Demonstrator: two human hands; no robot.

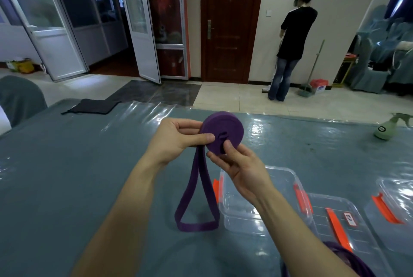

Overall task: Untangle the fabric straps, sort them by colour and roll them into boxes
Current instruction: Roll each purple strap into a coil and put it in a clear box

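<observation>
Above the table I hold a purple fabric strap (pixel 220 129) wound into a thick flat roll. My left hand (pixel 178 140) grips the roll's left side, thumb across its face. My right hand (pixel 237 165) pinches the roll's lower edge from the right. The strap's unrolled tail (pixel 196 200) hangs down as a long loop whose bottom lies on the blue-grey table cover. A clear plastic box (pixel 263 218) with orange latches stands just right of the loop, under my right wrist. More purple strap (pixel 348 256) lies at the bottom right.
A flat clear lid (pixel 348 232) with a label and another clear box (pixel 397 205) sit at the right. A pale green spray bottle (pixel 385 128) stands at the far right, a dark cloth (pixel 93 106) at the far left. A person stands by the back wall.
</observation>
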